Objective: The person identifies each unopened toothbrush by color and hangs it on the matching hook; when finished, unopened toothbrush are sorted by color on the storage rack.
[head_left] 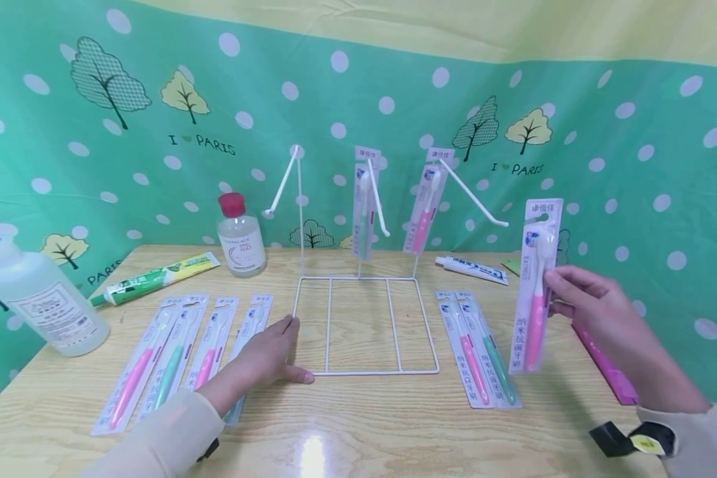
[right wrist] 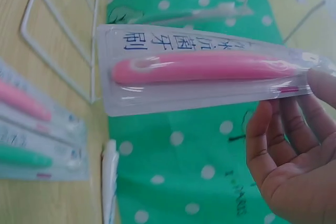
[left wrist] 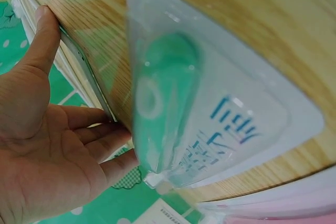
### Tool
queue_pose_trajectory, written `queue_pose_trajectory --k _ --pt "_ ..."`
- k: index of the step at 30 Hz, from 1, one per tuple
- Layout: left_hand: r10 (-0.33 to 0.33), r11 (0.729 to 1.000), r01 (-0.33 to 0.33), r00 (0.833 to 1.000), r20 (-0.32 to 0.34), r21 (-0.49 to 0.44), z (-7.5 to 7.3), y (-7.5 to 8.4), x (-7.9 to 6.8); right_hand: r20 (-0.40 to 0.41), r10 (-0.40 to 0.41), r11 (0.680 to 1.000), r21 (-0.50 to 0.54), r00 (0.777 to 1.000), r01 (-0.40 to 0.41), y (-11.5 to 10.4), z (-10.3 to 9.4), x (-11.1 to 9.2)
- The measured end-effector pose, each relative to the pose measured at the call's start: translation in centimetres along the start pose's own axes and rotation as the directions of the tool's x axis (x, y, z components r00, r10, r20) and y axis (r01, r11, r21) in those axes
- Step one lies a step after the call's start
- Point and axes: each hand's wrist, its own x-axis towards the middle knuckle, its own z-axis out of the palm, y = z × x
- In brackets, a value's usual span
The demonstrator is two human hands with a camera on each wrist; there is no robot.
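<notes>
Viewed from my remote post, the left hand (head_left: pixel 270 353) and sleeve cover the middle of a green-handled toothbrush pack (head_left: pixel 259 307) on the table (head_left: pixel 346 425); a pink object (head_left: pixel 611 372) is partly masked by the right forearm, and a green item (head_left: pixel 511 266) shows too little to name. My right wrist view loses the brush end of the pink toothbrush pack (head_left: pixel 536 299). The right hand (head_left: pixel 600 312) pinches that pack's edge between thumb and fingers, nearly upright, right of the white wire rack (head_left: pixel 364 373). The left hand, thumb spread from the fingers, touches the rack's left side.
</notes>
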Motion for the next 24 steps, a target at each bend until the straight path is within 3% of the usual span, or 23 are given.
queue_pose_trajectory --k 6,12,16,24 --pt "0.000 1.000 0.000 1.000 -0.002 -0.007 -0.1 0.1 -0.2 0.093 -0.158 0.968 0.209 0.983 0.136 -1.5 1.1 0.0" --pt "0.000 1.000 0.000 1.000 -0.002 -0.006 0.0 0.0 -0.1 0.217 -0.334 0.896 0.375 0.917 0.238 -2.1 2.0 0.2" --pt "0.000 1.000 0.000 1.000 -0.007 -0.009 0.1 0.0 -0.1 0.238 -0.347 0.901 0.352 0.907 0.253 -2.2 2.7 0.4" --pt "0.008 1.000 -0.008 1.000 -0.013 0.000 0.1 -0.1 -0.1 0.243 -0.297 0.927 0.307 0.923 0.217 -1.8 3.9 0.9"
